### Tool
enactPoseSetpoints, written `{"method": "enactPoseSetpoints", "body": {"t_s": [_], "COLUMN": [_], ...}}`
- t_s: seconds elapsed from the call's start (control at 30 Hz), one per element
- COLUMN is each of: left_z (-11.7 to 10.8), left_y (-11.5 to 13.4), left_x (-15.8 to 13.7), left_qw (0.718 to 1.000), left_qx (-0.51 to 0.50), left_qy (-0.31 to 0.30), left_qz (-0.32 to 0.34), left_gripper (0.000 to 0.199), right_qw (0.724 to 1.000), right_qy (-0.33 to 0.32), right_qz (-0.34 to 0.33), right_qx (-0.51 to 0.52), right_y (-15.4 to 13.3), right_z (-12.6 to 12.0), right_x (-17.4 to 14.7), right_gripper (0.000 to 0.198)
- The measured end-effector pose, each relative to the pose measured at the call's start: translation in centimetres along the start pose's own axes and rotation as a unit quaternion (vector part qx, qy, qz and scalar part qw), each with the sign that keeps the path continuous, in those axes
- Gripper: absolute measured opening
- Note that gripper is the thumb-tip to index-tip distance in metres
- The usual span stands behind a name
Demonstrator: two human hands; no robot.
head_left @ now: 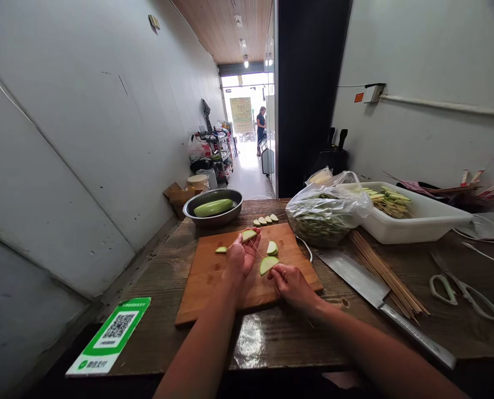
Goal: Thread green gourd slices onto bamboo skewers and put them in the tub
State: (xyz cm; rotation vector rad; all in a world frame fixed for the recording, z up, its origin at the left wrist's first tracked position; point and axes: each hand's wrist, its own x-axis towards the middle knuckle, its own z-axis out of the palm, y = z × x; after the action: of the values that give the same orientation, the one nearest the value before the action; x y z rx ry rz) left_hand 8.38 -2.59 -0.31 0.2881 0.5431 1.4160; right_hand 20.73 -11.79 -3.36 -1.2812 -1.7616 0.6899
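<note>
My left hand (242,256) is turned palm up over the wooden cutting board (213,282), holding a half-round zucchini slice (249,235). My right hand (287,281) is closed at the edge of a second zucchini slice (269,265). A thin wooden skewer (255,249) runs between the two slices; whether it passes into the left one is hard to make out. On the board lie a small stack of slices (272,248) to the right and one piece (220,250) to the left. Several more slices (265,220) rest in a row beyond the board.
A metal bowl (191,213) holds a whole zucchini (213,208). To the right are a filled plastic bag (325,216), a white tub (417,227) of skewered pieces, bamboo skewers (390,277), a cleaver (355,277) and scissors (458,285). A QR-code card (113,335) lies front left. A person (260,130) stands far off.
</note>
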Motion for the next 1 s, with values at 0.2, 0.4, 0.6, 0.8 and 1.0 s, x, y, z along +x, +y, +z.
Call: {"method": "enactPoseSetpoints", "body": {"t_s": [0.2,0.4,0.6,0.8,1.0], "left_z": [0.15,0.27,0.22,0.19,0.33], "left_y": [-0.23,-0.39,-0.55,-0.71,-0.90], "left_x": [-0.20,-0.42,-0.45,-0.55,-0.69], "left_qw": [1.000,1.000,1.000,0.999,0.999], "left_qx": [0.001,0.005,0.016,0.021,0.018], "left_qy": [0.008,0.003,-0.011,-0.016,-0.026], "left_qz": [0.011,0.014,0.018,0.018,0.017], "left_gripper": [0.028,0.028,0.028,0.027,0.028], "right_qw": [1.000,1.000,1.000,1.000,0.999], "right_qy": [0.004,0.014,0.019,0.025,0.033], "right_qz": [0.006,0.006,0.007,0.002,0.004], "right_qx": [0.003,0.004,0.005,0.004,0.000], "right_y": [-0.09,-0.12,-0.11,-0.01,-0.20], "right_z": [0.20,0.19,0.22,0.38,0.40], "right_x": [0.00,0.02,0.01,0.01,-0.05], "right_gripper": [0.026,0.025,0.026,0.025,0.026]}}
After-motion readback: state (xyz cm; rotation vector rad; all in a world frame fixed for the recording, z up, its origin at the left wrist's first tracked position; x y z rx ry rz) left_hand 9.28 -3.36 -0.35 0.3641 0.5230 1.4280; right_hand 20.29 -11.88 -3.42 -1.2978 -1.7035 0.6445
